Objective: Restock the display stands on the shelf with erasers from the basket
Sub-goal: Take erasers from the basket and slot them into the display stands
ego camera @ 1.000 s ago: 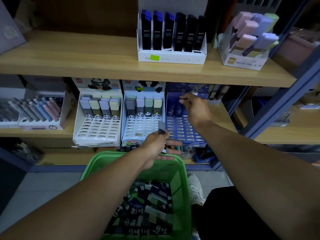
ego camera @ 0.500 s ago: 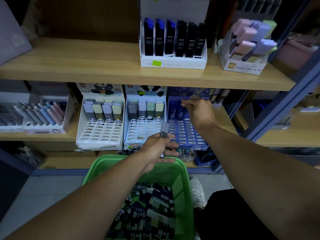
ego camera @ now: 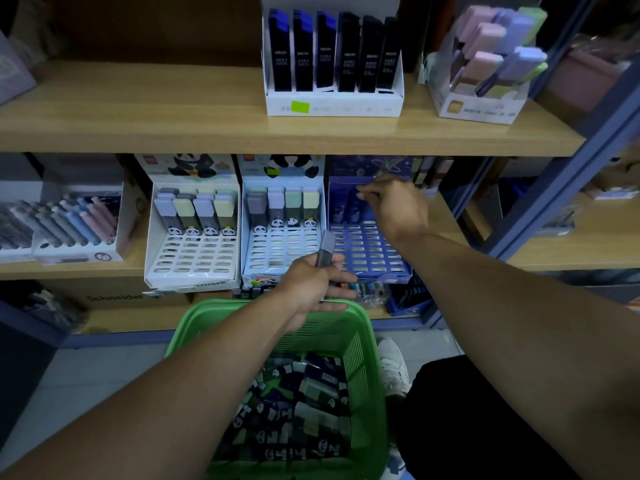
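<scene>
A green basket [ego camera: 363, 344] full of panda-sleeved erasers [ego camera: 298, 407] stands below the shelf. My left hand [ego camera: 311, 282] hovers above its far rim and grips a grey eraser [ego camera: 325, 249] upright. My right hand [ego camera: 394, 206] reaches into the top row of the blue display stand [ego camera: 367, 251], its fingertips at two dark erasers [ego camera: 348, 209] standing there. To the left stand a middle white stand [ego camera: 280, 247] and a left white stand [ego camera: 192, 251], each with erasers only in the upper rows.
The upper shelf board [ego camera: 207, 136] overhangs the stands. On it sit a white box of dark lead cases [ego camera: 332, 67] and a box of pastel erasers [ego camera: 485, 71]. A pen display [ego camera: 69, 223] stands at the left. A blue metal upright [ego camera: 554, 188] runs at the right.
My right hand has shifted slightly left along the blue stand's top row. The left hand has raised the grey eraser a little. The view has moved closer.
</scene>
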Tool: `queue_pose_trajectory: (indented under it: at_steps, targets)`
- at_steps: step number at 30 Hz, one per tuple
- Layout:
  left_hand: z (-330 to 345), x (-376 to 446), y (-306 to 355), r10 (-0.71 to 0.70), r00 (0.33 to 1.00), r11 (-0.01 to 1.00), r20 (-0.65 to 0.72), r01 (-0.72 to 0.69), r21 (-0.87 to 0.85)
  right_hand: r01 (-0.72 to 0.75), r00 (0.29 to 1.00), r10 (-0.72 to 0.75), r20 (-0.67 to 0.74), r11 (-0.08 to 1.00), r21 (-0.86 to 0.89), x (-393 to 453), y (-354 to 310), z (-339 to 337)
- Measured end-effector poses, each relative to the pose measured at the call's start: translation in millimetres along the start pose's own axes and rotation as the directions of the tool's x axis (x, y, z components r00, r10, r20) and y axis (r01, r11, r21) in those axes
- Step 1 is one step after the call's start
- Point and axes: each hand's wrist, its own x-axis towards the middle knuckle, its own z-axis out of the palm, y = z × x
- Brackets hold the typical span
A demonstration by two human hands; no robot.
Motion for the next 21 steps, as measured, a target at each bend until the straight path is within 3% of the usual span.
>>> queue_pose_trajectory:
  at_steps: [4,10,14,17,19,21]
  targets:
    - [-2,2,2,-0.015,1.000,0.998,-0.004,0.014,-0.059,0.045,0.997,-0.042,-0.071,0.998,0.049,-5,-13,-8]
    - [-7,1,7,-0.005,0.999,0.990,-0.032,0.000,-0.138,-0.035,0.943,-0.110,0.314,0.906,0.422,-27,-45,-6]
    - [-15,1,7,0.042,0.995,0.994,-0.093,-0.050,-0.095,-0.136,0.886,-0.149,0.439,0.822,0.553,-34,-51,-6]
    - [-16,-2,9,0.047,0.996,0.990,-0.080,-0.057,-0.129,-0.204,0.878,-0.145,0.455,0.746,0.633,-36,-54,-6]
    - [-19,-1,6,0.104,0.984,0.991,-0.142,-0.114,-0.065,-0.247,0.894,-0.093,0.438,0.714,0.655,-35,-56,-6]
    - [-24,1,2,0.233,0.944,0.968,-0.234,-0.202,0.150,-0.245,0.925,-0.042,0.377,0.691,0.680,-32,-59,-6]
